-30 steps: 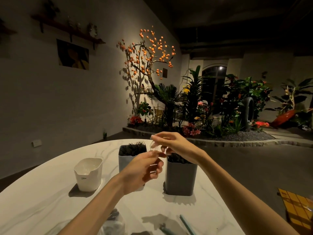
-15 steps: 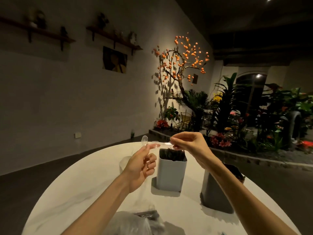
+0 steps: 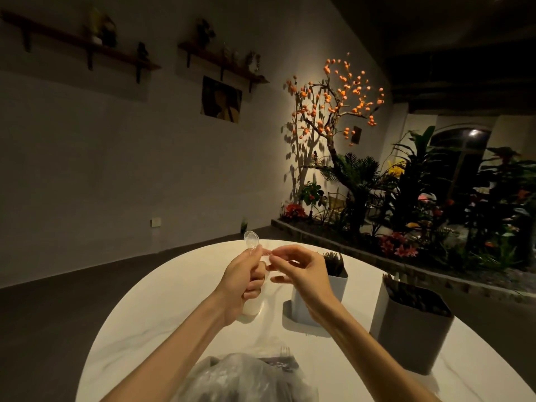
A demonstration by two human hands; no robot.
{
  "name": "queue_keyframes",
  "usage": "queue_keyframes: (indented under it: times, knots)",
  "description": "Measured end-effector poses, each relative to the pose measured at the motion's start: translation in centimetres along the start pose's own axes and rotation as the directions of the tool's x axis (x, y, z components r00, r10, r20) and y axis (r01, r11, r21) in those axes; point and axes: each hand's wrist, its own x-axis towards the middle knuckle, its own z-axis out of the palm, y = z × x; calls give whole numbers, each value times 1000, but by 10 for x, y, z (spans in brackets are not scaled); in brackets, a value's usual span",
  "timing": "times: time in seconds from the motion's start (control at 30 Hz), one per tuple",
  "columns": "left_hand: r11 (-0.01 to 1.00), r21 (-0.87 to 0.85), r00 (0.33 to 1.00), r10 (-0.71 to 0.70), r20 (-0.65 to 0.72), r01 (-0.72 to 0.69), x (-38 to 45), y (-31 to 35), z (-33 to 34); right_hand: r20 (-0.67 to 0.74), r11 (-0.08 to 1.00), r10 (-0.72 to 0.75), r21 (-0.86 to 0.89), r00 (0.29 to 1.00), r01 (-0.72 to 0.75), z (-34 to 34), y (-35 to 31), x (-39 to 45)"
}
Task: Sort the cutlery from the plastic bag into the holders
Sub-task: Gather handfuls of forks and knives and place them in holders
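Your left hand [image 3: 245, 275] grips the handle of a clear plastic spoon [image 3: 251, 239], fingers curled round it, with the bowl sticking up above your knuckles. Your right hand [image 3: 298, 269] pinches something thin and clear at the spoon's handle, just beside your left thumb; whether it is a second piece of cutlery or a wrapper, you cannot tell from here. Both hands are held above the white marble-look round table [image 3: 162, 309]. Behind your left hand stands a white holder [image 3: 251, 306], mostly hidden. Behind your right wrist is a pale grey square holder [image 3: 336, 285] with dark cutlery standing in it. Further right sits a dark grey square holder [image 3: 412, 329], also holding dark pieces. At the near table edge lies the crumpled clear plastic bag [image 3: 240, 378], with dark cutlery inside.
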Motion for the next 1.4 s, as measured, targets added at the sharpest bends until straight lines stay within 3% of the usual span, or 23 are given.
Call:
queue_keyframes:
  times: [0.17, 0.27, 0.33, 0.4, 0.47, 0.63, 0.73, 0.8, 0.87, 0.93, 1.0, 1.1, 1.27, 1.4]
  knots:
    - [973, 232, 997, 16, -70, 0, 4, -5, -4, 10, 967, -23, -253, 1000, 24, -5, 9, 6]
    - [931, 365, 995, 23, -95, 13, 11, -10, -3, -13, 980, -8, -201, 1000, 6, -6, 7, 16]
    - [889, 458, 997, 17, -72, 17, 13, -14, -4, 74, 971, 69, -233, 995, -51, -4, 1, 25]
    - [854, 521, 999, 27, -32, -6, 18, -19, -7, 185, 925, 118, -378, 976, -40, 0, 2, 36]
    - [833, 552, 999, 46, -12, -31, 22, -21, -9, 245, 899, 99, -437, 964, 19, 2, 8, 47]
    - [863, 504, 999, 44, -20, -28, 39, -26, -26, 317, 951, 179, -297, 932, -82, 2, 19, 68]
    - [858, 513, 1000, 29, -3, -23, 50, -25, -37, 371, 965, 142, -260, 918, -44, 3, 30, 83]
    - [864, 502, 998, 50, -26, -31, 59, -22, -46, 301, 977, 64, -214, 951, 2, 1, 37, 98]
    - [892, 451, 986, 79, -150, -3, 70, -22, -57, 182, 962, -21, -264, 983, 69, 0, 44, 114]
    - [913, 407, 939, 108, -326, 36, 80, -28, -71, 126, 889, -71, -441, 989, 120, 3, 55, 128]
    - [905, 418, 901, 114, -418, 79, 88, -40, -82, 190, 788, -11, -603, 982, 125, 7, 71, 138]
    - [888, 435, 900, 61, -433, 149, 91, -54, -89, 302, 617, 158, -774, 940, 145, 14, 99, 144]
    - [889, 425, 912, 21, -410, 171, 93, -64, -92, 317, 344, 265, -913, 911, 217, 25, 125, 146]
    - [884, 436, 910, 32, -414, 167, 93, -65, -92, 287, 298, 301, -934, 909, 196, 28, 129, 146]
